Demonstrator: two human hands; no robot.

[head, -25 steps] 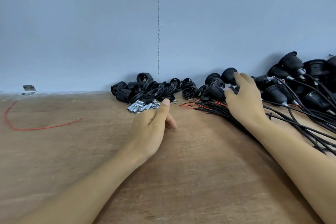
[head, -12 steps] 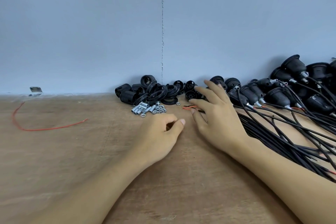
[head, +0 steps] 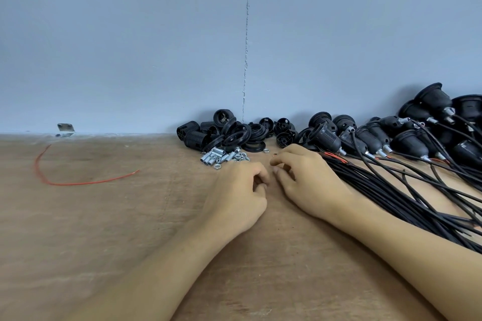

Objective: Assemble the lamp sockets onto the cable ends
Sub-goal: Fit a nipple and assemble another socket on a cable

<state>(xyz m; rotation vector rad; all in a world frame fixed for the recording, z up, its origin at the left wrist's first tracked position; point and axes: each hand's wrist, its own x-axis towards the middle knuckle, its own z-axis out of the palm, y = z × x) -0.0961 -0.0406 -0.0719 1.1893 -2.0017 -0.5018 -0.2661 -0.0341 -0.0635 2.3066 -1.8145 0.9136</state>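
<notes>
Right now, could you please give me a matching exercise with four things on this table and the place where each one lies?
Things:
1. red wire
2. metal sleeves and nuts
3. black cables
4. metal bracket

Places:
A. against the wall, far left
B. to the right of the right hand
C. alone on the left of the table, in a curve
D. just beyond the left hand

Pairs: 1-C, 2-D, 3-B, 4-A
</notes>
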